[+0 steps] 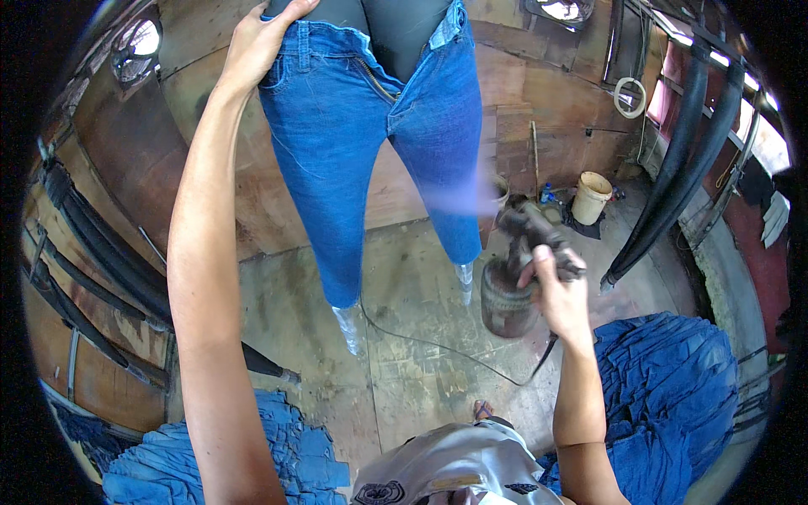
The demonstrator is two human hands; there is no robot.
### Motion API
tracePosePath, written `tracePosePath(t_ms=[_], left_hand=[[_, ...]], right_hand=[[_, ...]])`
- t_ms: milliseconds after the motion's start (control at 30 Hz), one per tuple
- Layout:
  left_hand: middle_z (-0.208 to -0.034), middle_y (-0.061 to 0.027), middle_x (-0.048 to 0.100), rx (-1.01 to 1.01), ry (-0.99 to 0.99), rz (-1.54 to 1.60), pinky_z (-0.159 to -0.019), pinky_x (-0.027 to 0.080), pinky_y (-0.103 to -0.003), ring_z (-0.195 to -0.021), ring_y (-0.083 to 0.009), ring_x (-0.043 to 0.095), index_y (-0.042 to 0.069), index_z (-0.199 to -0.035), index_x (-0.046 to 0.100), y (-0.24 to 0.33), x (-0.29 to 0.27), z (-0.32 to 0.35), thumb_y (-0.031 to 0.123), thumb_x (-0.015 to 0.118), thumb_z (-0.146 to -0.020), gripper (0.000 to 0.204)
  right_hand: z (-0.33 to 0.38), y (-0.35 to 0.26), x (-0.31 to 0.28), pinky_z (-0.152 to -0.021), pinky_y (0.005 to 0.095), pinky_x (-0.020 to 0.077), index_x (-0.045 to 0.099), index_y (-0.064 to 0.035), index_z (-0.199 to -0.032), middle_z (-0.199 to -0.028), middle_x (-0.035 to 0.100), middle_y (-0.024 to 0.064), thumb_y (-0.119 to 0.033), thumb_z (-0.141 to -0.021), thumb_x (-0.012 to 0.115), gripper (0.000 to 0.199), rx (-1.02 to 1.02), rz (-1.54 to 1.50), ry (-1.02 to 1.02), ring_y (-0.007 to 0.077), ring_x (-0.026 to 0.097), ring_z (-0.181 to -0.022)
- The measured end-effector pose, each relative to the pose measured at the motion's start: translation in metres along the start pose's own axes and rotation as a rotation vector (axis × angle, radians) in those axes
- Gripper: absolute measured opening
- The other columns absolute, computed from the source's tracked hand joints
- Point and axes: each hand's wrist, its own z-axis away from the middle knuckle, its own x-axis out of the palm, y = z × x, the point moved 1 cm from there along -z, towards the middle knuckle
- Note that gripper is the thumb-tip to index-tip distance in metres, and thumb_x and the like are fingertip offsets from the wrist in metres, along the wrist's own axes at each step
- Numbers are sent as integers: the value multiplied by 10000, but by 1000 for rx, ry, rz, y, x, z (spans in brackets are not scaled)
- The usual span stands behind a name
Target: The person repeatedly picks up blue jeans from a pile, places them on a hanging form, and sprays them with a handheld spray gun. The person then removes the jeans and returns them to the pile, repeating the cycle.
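A pair of blue jeans (324, 168) hangs before me on a black inflated leg form (402, 38), with the fly undone and the waistband spread. Clear plastic-like ends (347, 330) stick out below both hems. My left hand (263, 44) grips the waistband at the upper left, its fingertips partly hidden behind the cloth. Held in my right hand (562, 295) is a dark spray gun (507, 299) with a cup below, slightly blurred. From its nozzle a pale purple mist spreads leftward onto the jeans' right-hand leg.
A thin hose (446, 348) trails across the floor from the gun. Heaps of blue jeans lie at lower right (665, 396) and lower left (252, 446). Black leg forms (673, 160) hang at both sides. A whitish bucket (592, 199) stands by the back wall.
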Motion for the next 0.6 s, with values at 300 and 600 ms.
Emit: tracePosePath(t_ms=[300,600], left_hand=[[-1336,-157,600,40,-39,-302,-1082,365,-315,-1219,-230,560,-50,-1390,530,-30,-33,-22,616,649,-858,860],[-1276,-68,629,6,-91,-302,-1040,383,-304,-1127,-172,568,27,-1343,605,-54,-46,-37,565,625,-900,697]], right_hand=[[-2,-3,-13,-606,235,451,536,-17,-1417,-910,672,27,-261,-1007,586,479,-19,-43,-46,72,529,-632],[-4,-5,-33,-415,215,342,632,-4,-1228,-747,657,37,-362,-1019,582,418,11,-65,105,44,453,-456]])
